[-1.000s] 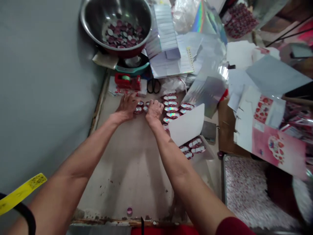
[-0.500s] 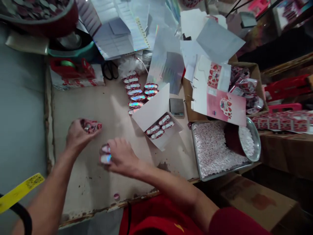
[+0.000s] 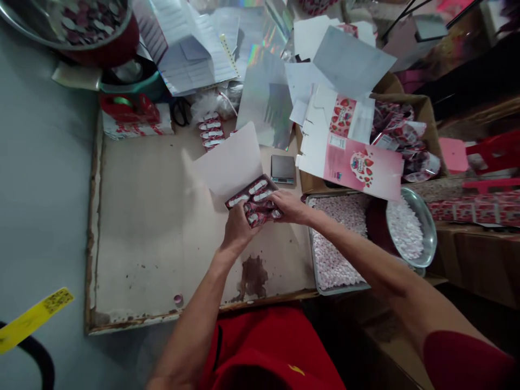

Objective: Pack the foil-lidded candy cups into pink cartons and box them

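An open white box (image 3: pixel 233 168), its lid folded back, stands mid-table with several small red-and-white packets (image 3: pixel 258 187) upright in it. My left hand (image 3: pixel 239 227) is at the box's near left corner, its fingers closed around red packets (image 3: pixel 255 219) at the near end. From the right, my right hand (image 3: pixel 287 207) reaches over the box edge, fingertips bent onto packets there. How many packets each hand grips is hidden by the fingers. Behind the lid, a row of similar packets (image 3: pixel 212 134) lies partly covered.
A metal tray (image 3: pixel 320 290) of small white-pink tablets is at the right, with a metal bowl (image 3: pixel 430 238) tipped on it. A small scale (image 3: pixel 283 169) sits behind the box. A pink printed carton (image 3: pixel 365 168) lies on a cardboard box. A tape dispenser (image 3: pixel 130 110) is back left.
Both hands have moved right from the table's left side to the white box, bringing the packets they held. The camera view has shifted slightly.
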The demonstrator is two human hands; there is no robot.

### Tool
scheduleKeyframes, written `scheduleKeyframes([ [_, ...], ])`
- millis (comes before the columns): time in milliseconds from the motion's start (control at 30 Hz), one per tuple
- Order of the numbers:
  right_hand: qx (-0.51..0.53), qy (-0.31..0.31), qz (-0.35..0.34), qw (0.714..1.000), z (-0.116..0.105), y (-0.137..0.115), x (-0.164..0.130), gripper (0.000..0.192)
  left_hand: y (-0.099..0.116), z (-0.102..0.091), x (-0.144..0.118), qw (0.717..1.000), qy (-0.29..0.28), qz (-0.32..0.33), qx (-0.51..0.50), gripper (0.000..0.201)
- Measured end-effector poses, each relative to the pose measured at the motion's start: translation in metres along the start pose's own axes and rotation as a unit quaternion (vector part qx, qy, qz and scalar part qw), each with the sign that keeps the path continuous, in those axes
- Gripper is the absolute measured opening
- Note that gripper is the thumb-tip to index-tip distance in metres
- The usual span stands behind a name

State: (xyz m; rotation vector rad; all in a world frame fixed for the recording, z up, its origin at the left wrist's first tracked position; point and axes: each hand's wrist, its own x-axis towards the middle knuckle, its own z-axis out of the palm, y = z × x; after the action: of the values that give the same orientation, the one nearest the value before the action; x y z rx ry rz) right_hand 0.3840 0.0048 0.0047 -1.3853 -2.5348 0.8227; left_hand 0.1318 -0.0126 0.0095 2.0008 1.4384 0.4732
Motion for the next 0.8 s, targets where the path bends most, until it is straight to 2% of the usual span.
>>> scheduleKeyframes([
  [100,-0.043,-0.035,-0.029,0.998,-0.002,-0.002,0.012,0.071,0.003,0.007,-0.002,0.995,-0.02,-0.016,0.101,0.076],
  [200,-0.085,-0.03,-0.017,0.996,-0.006,-0.013,0.021,0.065,0.016,0.012,-0.01,0.98,-0.038,-0.016,0.195,0.059],
  [300,-0.093,-0.021,-0.024,0.995,-0.004,-0.014,0.029,0.064,0.03,0.026,-0.013,0.97,-0.037,-0.04,0.237,0.052],
  [433,-0.086,-0.035,-0.058,0.994,0.007,0.003,0.029,0.05,0.03,0.046,-0.016,0.969,0.017,-0.086,0.229,0.057],
  [567,-0.085,-0.035,-0.052,0.994,0.021,0.016,0.021,0.051,0.013,0.057,-0.023,0.976,0.038,-0.06,0.205,0.063],
  [667,-0.095,-0.037,-0.026,0.994,0.025,0.01,0.015,0.05,0.003,0.057,-0.025,0.981,0.027,-0.046,0.187,0.065],
  [800,-0.124,-0.025,0.045,0.991,0.013,-0.011,0.005,0.06,-0.002,0.046,-0.03,0.987,0.021,-0.018,0.16,0.073],
])
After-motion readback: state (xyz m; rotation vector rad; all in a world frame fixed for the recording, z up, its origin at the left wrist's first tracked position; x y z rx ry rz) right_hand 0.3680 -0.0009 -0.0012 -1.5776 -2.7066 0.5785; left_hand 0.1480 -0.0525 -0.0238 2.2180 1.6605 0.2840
